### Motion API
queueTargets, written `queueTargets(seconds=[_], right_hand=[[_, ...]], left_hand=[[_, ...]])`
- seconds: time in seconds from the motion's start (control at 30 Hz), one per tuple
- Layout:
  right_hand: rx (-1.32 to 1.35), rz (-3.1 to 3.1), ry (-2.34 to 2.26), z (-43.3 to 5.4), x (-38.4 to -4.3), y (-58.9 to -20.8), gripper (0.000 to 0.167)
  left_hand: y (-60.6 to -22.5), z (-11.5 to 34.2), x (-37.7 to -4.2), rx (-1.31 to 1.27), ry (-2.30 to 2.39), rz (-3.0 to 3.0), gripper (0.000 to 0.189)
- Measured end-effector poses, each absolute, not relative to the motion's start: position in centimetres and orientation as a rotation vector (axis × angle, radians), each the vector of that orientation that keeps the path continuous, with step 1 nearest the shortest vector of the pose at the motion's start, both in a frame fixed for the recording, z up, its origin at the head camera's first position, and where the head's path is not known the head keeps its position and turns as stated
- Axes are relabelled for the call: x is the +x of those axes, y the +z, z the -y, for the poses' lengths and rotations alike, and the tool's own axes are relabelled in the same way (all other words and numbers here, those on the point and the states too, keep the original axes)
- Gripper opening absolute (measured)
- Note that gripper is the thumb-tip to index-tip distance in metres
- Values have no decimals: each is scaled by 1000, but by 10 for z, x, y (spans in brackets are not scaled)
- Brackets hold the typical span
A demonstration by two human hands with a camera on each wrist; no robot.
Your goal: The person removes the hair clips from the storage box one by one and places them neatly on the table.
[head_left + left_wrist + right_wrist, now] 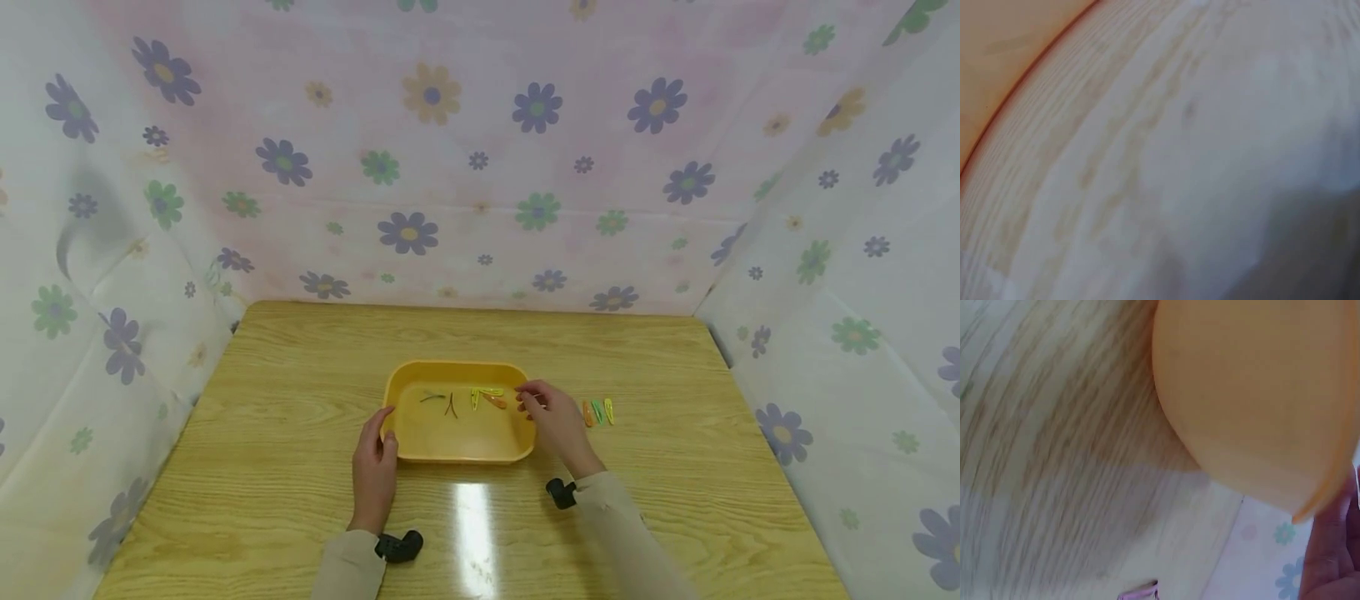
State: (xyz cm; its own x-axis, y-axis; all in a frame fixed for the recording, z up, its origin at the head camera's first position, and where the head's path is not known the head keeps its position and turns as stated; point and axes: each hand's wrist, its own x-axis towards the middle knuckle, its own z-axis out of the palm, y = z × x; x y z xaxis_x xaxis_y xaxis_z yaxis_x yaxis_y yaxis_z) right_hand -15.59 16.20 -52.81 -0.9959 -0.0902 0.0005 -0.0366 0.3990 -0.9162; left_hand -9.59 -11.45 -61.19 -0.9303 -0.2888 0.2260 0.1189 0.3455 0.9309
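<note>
A yellow tray (465,459) sits on the table with small hair clips inside. Among them are a dark green clip (432,396), a dark red clip (451,407), yellow clips (475,399) and an orange clip (495,401). My left hand (374,475) grips the tray's left rim, thumb near the front corner. Over the right rim reaches my right hand (558,423), fingers bent above the tray's inside; whether anything small is between its fingertips is too small to tell. The right wrist view shows part of that hand (1334,553) by the tray's rim.
Right of the tray, an orange clip (588,413), a green clip (597,411) and a yellow clip (609,411) lie in a row on the wooden table (315,367). A purplish clip (1139,592) shows in the right wrist view. Flowered curtains (480,183) enclose the table's back and sides.
</note>
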Motion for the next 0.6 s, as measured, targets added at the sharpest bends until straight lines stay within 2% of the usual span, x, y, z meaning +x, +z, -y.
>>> queueTargets(seconds=[0.2, 0.5, 0.6], right_hand=[[-219, -2765, -1627, -145, -158, -535, 16], [-314, -3068, -1054, -125, -164, -536, 17], [-343, -3148, -783, -120, -166, -543, 16]], left_hand=[[-611, 115, -96, 154, -1617, 2258, 34], [-609, 115, -96, 163, -1651, 2258, 34], [-598, 112, -92, 176, -1665, 2265, 34]])
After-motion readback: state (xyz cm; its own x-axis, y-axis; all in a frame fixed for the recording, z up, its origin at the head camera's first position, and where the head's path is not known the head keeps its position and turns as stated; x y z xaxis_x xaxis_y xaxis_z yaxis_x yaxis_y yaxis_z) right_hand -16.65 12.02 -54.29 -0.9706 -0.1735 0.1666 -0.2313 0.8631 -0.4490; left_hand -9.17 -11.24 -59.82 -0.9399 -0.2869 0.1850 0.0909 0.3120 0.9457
